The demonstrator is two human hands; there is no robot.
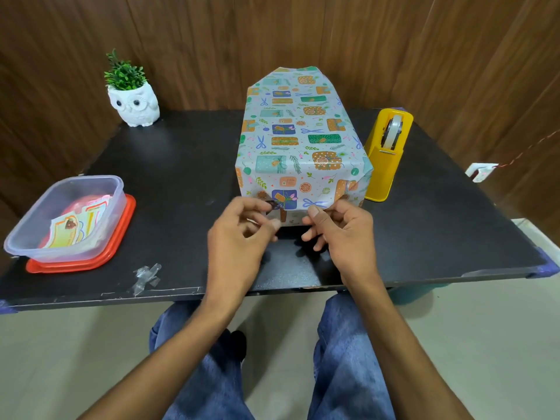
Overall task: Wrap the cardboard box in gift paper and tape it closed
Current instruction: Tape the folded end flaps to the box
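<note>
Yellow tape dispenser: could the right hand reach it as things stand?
Probably yes: the tape dispenser stands right of the wrapped box, on the right hand side, with only bare table between.

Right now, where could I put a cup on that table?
Bare table lies between the owl planter and the wrapped box, between the plastic container and the left hand, and right of the right hand and tape dispenser. Crowded: the box's near end.
</note>
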